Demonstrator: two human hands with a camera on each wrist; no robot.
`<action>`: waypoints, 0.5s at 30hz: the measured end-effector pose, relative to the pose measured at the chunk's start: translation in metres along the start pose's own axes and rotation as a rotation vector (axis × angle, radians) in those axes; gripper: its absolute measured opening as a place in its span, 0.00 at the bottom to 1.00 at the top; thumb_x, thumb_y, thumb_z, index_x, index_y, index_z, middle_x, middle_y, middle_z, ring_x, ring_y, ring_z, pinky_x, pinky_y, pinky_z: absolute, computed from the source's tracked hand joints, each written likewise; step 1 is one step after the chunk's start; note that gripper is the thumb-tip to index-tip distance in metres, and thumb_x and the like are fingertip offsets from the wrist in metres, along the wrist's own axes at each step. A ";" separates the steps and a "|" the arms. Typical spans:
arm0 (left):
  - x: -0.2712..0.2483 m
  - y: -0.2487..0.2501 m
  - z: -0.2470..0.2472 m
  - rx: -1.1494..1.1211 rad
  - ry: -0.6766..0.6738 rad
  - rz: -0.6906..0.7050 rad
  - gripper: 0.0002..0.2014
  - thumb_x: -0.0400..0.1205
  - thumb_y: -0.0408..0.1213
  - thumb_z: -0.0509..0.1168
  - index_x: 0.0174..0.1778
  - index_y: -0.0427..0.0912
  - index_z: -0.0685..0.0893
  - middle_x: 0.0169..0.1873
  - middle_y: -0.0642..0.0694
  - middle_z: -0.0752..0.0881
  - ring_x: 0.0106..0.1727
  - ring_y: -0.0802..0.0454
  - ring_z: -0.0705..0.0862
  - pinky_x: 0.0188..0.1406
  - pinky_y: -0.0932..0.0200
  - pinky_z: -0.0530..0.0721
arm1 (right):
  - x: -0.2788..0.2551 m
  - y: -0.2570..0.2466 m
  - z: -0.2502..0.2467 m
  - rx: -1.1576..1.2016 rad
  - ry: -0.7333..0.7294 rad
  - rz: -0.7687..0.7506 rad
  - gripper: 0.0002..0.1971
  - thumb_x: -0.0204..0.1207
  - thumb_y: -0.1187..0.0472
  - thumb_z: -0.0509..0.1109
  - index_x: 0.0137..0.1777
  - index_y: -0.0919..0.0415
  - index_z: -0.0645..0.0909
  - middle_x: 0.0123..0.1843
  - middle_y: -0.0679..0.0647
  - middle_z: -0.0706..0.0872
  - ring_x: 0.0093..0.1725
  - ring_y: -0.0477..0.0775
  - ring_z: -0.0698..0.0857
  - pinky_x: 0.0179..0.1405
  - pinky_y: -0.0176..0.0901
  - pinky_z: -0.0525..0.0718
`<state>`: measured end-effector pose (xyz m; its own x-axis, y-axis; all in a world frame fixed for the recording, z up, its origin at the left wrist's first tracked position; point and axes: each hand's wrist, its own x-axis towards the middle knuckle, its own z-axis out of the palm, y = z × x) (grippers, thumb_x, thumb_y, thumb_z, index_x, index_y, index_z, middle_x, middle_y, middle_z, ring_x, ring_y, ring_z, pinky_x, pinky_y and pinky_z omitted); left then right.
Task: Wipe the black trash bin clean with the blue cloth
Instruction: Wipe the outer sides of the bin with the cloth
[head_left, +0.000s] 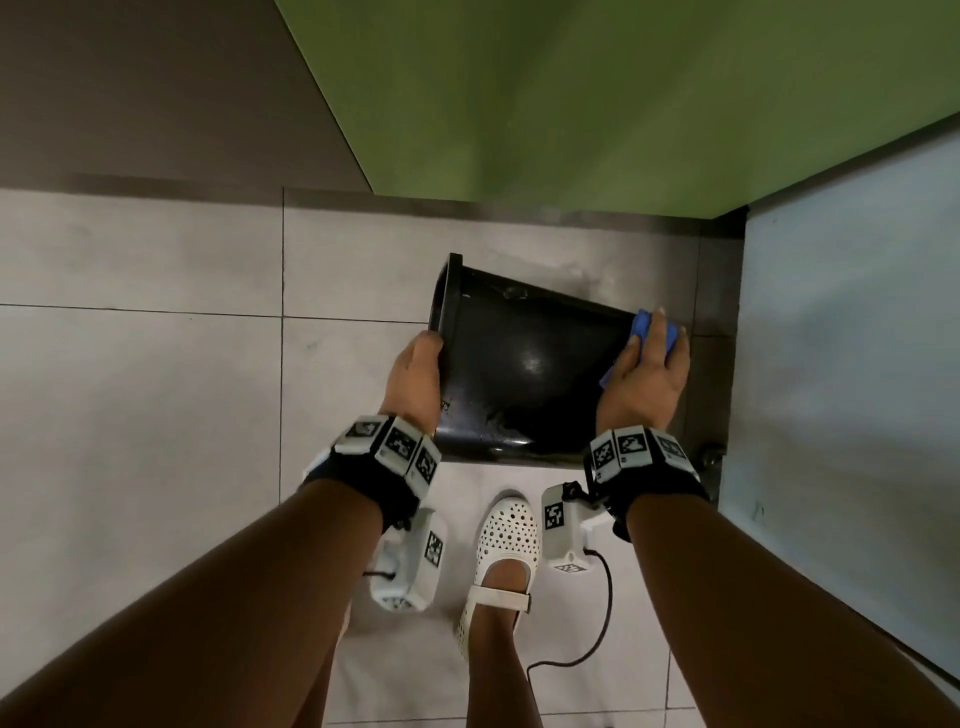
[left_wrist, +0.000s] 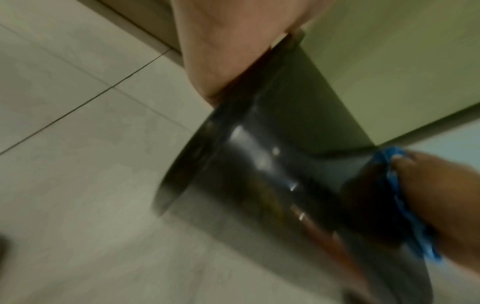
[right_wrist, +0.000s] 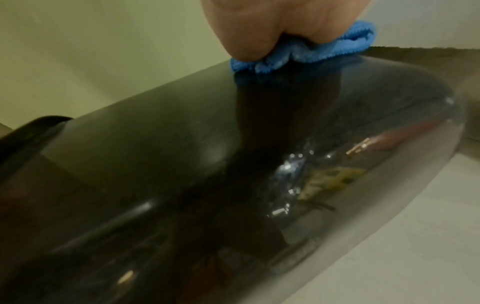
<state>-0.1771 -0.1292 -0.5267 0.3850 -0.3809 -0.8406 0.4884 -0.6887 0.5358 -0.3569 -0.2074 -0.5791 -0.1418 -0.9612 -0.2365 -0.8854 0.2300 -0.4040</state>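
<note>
The glossy black trash bin (head_left: 524, 374) is held tipped on its side above the floor, its rimmed mouth to the left and its narrow base to the right. My left hand (head_left: 415, 374) grips the rim at the mouth, fingers hidden inside. My right hand (head_left: 647, 369) presses the bunched blue cloth (head_left: 644, 325) against the bin's side near the base. The left wrist view shows the bin (left_wrist: 272, 174) with the cloth (left_wrist: 400, 197) under the other hand. In the right wrist view the cloth (right_wrist: 306, 51) sits crumpled under my fingers on the bin's curved wall (right_wrist: 182, 164).
A green wall (head_left: 597, 104) rises just behind the bin and a pale blue panel (head_left: 857, 338) closes in on the right. Grey floor tiles (head_left: 145, 389) stretch out to the left. My foot in a white shoe (head_left: 501, 551) stands below the bin, beside a black cable (head_left: 597, 623).
</note>
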 end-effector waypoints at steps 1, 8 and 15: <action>0.004 0.011 0.004 0.016 0.022 0.037 0.18 0.80 0.48 0.52 0.46 0.40 0.83 0.49 0.35 0.86 0.55 0.38 0.84 0.65 0.34 0.79 | 0.001 0.000 -0.001 -0.001 -0.012 0.001 0.22 0.84 0.55 0.53 0.78 0.52 0.61 0.79 0.65 0.60 0.78 0.64 0.62 0.75 0.59 0.67; 0.026 0.045 0.022 0.346 0.065 0.128 0.26 0.86 0.56 0.43 0.31 0.46 0.76 0.31 0.50 0.77 0.39 0.51 0.76 0.44 0.66 0.65 | -0.006 -0.009 -0.005 -0.091 -0.074 -0.051 0.22 0.85 0.54 0.50 0.79 0.52 0.59 0.82 0.62 0.54 0.82 0.64 0.50 0.80 0.58 0.54; 0.032 0.032 0.023 0.307 0.160 0.280 0.26 0.87 0.49 0.47 0.47 0.34 0.85 0.42 0.43 0.80 0.46 0.50 0.76 0.44 0.68 0.68 | -0.063 -0.051 0.022 -0.079 -0.127 -0.667 0.20 0.81 0.57 0.55 0.72 0.59 0.71 0.75 0.66 0.71 0.76 0.71 0.62 0.75 0.63 0.59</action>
<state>-0.1668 -0.1774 -0.5387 0.5972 -0.4951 -0.6310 0.1022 -0.7334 0.6721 -0.2936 -0.1556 -0.5631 0.4941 -0.8671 -0.0637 -0.7959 -0.4216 -0.4345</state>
